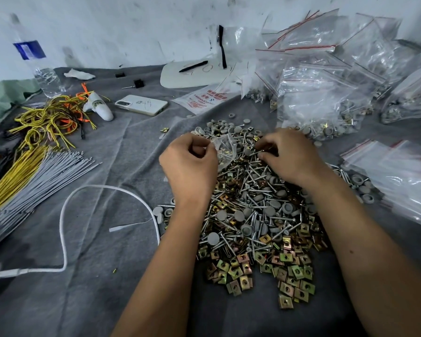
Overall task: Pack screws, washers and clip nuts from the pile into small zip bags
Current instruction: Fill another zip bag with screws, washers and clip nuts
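Spread over a grey, felt-like cloth [102, 276]: a loose pile [258, 215] of hardware. Mixed through it, slim silver screws [253, 190] lying at every angle with no shared direction, round matt grey washers [275, 204], and flat, squarish clip nuts [297, 271] with a brassy, iridescent sheen, thickest along the near edge.

At the far left of the pile, left hand [190, 164] curled, pinching the mouth of a small clear zip bag [225, 152]; thin, crinkled plastic, mouth toward the hand, body reaching rightward over the pile, a few pale and yellowish pieces inside. Just right of it, right hand [287, 156] palm down on the pile, fingertips bent and pinching a small brassy piece; which kind, too small to tell.

Far right, heaped against the white wall: filled bags [326, 98] with red seal strips. Nearer right, a flat stack of empty bags [399, 176]. Left: bundles of straight grey ties [41, 181], yellow wires [46, 120], a white cable [66, 229], a phone [141, 105], a clear water bottle [38, 62].
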Demonstrator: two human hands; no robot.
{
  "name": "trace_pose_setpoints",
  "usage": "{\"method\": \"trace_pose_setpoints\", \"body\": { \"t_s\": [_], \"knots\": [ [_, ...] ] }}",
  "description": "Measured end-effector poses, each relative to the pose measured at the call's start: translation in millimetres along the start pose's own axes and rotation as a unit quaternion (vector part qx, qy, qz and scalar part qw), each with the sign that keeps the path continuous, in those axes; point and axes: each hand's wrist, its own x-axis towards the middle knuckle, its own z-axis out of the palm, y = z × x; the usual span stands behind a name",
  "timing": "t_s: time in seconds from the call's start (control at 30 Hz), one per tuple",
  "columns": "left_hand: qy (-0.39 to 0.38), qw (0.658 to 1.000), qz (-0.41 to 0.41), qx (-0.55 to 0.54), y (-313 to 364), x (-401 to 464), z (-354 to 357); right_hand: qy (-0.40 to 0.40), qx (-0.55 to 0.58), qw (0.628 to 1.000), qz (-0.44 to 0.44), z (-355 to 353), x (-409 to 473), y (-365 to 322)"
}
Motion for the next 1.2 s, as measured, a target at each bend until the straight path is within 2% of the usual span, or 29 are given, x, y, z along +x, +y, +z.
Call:
{"method": "trace_pose_setpoints", "body": {
  "t_s": [0.13,0.23,0.4,0.5,0.6,0.73,0.8,0.87,0.97,1.1,1.2],
  "knots": [
    [0.002,1.0,-0.002,-0.003,0.0,-0.2,0.3,-0.005,0.038,0.999,0.026,-2.4,-0.2,1.2],
    [0.001,1.0,-0.004,-0.003,-1.2,0.3,0.8,0.013,0.022,1.0,0.015,1.6,-1.2,-1.5],
    [-0.005,1.0,-0.014,-0.007,-1.9,-0.1,-0.1,0.092,0.073,0.993,-0.011,-1.8,-2.5,-5.4],
    [-0.013,1.0,-0.018,-0.002,-2.3,0.4,0.1,0.137,0.11,0.983,-0.049,-5.8,-4.9,-11.6],
    [-0.017,1.0,-0.016,0.002,-2.4,0.4,1.2,0.167,0.155,0.965,-0.126,-5.7,-9.6,-25.1],
    [-0.013,1.0,-0.007,0.008,-0.5,-0.6,1.0,0.114,0.143,0.964,-0.193,4.9,-13.9,-42.9],
    [-0.01,1.0,-0.004,0.009,-0.6,-0.2,0.6,0.107,0.152,0.967,-0.172,7.1,-13.1,-44.1],
    [-0.008,1.0,-0.006,0.003,-0.6,0.1,0.3,0.132,0.163,0.967,-0.143,6.4,-11.9,-40.1],
    [-0.008,1.0,-0.011,-0.001,-1.4,0.4,0.5,0.144,0.12,0.978,-0.09,4.4,-9.1,-29.7],
    [-0.007,1.0,-0.016,-0.003,-3.5,0.8,1.1,0.018,-0.012,0.999,-0.034,10.8,-3.9,-18.7],
    [-0.009,1.0,-0.015,-0.006,-4.3,1.6,1.1,0.0,-0.008,0.999,-0.035,10.4,-0.7,-16.7]
  ]
}}
